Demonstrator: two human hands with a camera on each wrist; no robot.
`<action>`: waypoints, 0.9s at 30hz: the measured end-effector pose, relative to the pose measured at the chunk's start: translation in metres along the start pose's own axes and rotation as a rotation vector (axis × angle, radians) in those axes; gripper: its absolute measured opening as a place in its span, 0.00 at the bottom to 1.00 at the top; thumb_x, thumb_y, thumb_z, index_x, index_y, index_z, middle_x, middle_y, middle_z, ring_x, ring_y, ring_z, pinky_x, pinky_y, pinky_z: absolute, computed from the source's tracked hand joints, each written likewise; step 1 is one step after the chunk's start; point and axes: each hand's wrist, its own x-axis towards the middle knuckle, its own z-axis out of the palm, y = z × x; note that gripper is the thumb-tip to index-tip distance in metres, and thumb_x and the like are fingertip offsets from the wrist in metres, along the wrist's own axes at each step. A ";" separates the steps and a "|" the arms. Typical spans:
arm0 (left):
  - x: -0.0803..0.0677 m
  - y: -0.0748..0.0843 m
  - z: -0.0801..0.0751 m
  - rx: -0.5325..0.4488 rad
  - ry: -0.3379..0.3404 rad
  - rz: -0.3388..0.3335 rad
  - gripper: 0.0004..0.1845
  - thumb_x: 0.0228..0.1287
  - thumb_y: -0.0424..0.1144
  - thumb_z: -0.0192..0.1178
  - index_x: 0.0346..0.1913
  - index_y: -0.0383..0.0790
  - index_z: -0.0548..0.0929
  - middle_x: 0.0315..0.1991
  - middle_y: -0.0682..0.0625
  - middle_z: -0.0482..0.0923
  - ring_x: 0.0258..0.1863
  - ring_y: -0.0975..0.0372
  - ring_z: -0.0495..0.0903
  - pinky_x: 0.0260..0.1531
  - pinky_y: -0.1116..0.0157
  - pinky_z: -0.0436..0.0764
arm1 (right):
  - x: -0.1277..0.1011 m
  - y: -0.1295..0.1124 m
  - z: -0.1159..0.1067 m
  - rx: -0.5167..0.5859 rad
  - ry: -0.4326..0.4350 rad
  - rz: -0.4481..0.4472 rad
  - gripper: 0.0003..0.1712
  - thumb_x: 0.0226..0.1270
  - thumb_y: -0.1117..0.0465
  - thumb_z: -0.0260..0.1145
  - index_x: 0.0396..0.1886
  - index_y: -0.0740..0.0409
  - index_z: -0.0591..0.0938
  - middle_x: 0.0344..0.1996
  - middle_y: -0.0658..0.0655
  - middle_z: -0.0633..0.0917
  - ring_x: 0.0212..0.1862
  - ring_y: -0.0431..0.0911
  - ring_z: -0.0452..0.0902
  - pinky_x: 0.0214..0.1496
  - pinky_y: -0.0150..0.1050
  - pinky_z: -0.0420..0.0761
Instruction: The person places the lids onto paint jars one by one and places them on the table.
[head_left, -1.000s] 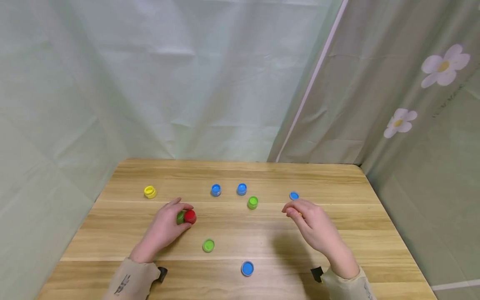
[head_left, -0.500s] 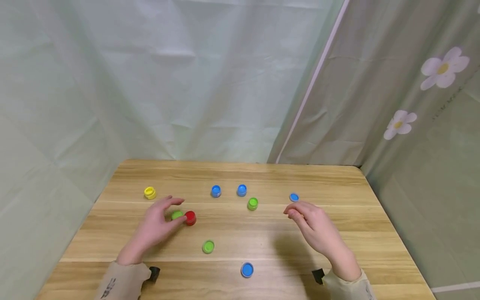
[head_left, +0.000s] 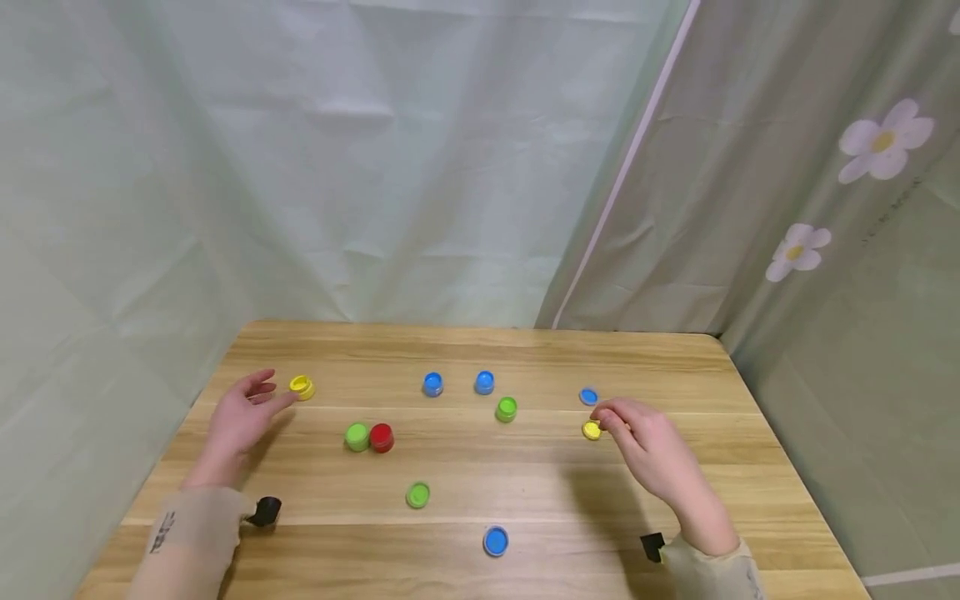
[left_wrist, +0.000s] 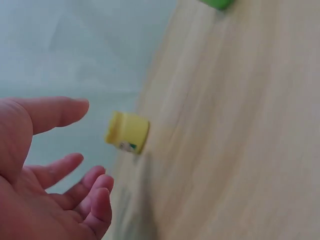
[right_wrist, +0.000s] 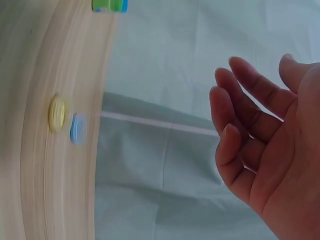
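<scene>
Left hand [head_left: 238,414] spread loose, fingertips just short of the tall yellow cap [head_left: 302,387], gripping nothing. Right hand [head_left: 651,450] relaxed, fingers slack and apart from the flat yellow cap [head_left: 592,430] lying on the wooden table [head_left: 675,367], blue cap [head_left: 588,397] just behind.

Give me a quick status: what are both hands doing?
Left hand open beside round yellow plastic cap. Right hand open, by flat yellow lid. Nothing between.

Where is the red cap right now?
In the head view, the red cap sits left of the table's middle, touching a green cap on its left.
</scene>
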 end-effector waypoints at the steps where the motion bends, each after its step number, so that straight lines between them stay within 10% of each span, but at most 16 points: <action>1: 0.003 -0.003 -0.001 -0.023 -0.021 -0.034 0.45 0.76 0.49 0.67 0.83 0.29 0.58 0.75 0.26 0.64 0.71 0.37 0.69 0.56 0.61 0.75 | 0.000 0.002 -0.001 -0.006 0.001 0.015 0.12 0.86 0.56 0.61 0.46 0.52 0.90 0.41 0.45 0.88 0.43 0.40 0.84 0.48 0.49 0.86; 8: 0.017 -0.012 0.003 -0.030 -0.086 -0.094 0.45 0.75 0.47 0.68 0.83 0.28 0.58 0.77 0.25 0.58 0.74 0.35 0.61 0.73 0.37 0.63 | -0.004 0.014 -0.005 -0.059 -0.019 0.093 0.13 0.85 0.52 0.62 0.48 0.52 0.89 0.41 0.46 0.89 0.42 0.43 0.84 0.45 0.50 0.85; 27: 0.027 -0.008 0.015 0.080 -0.018 -0.069 0.39 0.74 0.46 0.69 0.75 0.23 0.68 0.66 0.27 0.71 0.61 0.39 0.73 0.59 0.45 0.75 | -0.009 0.017 -0.006 -0.073 -0.018 0.089 0.13 0.85 0.50 0.62 0.48 0.50 0.90 0.42 0.43 0.89 0.42 0.40 0.83 0.45 0.48 0.85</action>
